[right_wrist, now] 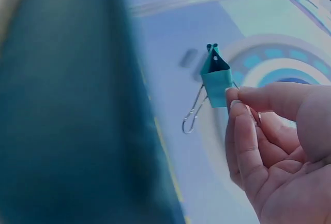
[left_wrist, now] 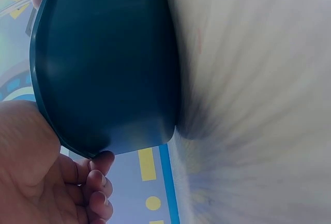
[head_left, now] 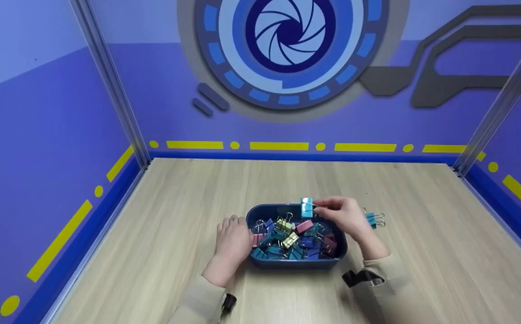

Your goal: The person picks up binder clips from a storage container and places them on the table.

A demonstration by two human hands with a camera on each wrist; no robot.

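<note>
Both my hands are at work around the middle of the frame, just below centre. With my right hand [head_left: 343, 216] I pinch one silver wire handle of a glossy teal binder clip [head_left: 306, 208] between thumb and fingertips, the remaining fingers loosely bent; the clip is raised over the back rim of a dark blue-green plastic tub [head_left: 294, 263] with rounded corners. Its second wire handle sticks out free towards the left in the right wrist view. My left hand [head_left: 233, 238] grips the tub's left end, fingers curled at the outside by the corner, thumb out of sight behind the rim.

Within the tub, clips lie jumbled at all angles: pale yellow binder clips [head_left: 290, 240] around the middle, a pink binder clip [head_left: 304, 226] near the back, more teal and blue ones along the front. Right of the tub, partly behind my right wrist, some teal clips with silver handles [head_left: 372, 219] lie on the pale wood-grain tabletop [head_left: 174, 202]. A blue-purple back wall [head_left: 161, 94] fills the top of the frame, with a round shutter emblem [head_left: 289, 31] at upper centre.
</note>
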